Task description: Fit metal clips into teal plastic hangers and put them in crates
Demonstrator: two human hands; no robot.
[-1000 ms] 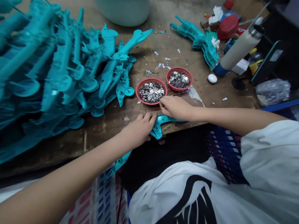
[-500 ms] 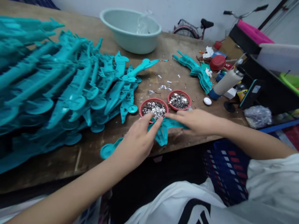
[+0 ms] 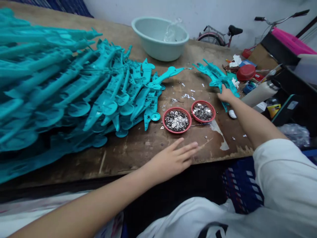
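Observation:
My right hand (image 3: pixel 226 95) reaches out to the right and grips a teal plastic part (image 3: pixel 218 79) at the small stack of like parts by the clutter. Its fingertips are partly hidden behind the part. My left hand (image 3: pixel 177 158) hovers over the front edge of the wooden table (image 3: pixel 138 148), fingers spread, holding nothing. Just beyond it stands a red basket (image 3: pixel 176 132) of small metal pieces. A second red basket (image 3: pixel 214 115) with similar pieces is to its right. A large heap of teal plastic parts (image 3: pixel 81 82) covers the left side.
A pale green basin (image 3: pixel 160 49) with clear plastic inside stands at the back. On the right are a bottle (image 3: pixel 261 94), a red bowl (image 3: pixel 246 72), a phone-like slab (image 3: pixel 286 107) and black bins. Small metal bits lie scattered on the table. A bicycle (image 3: pixel 230 33) stands behind.
The teal part that was under both hands by the baskets is now at the right-hand stack with my right hand. My left hand has let go and opened. The view has shifted left.

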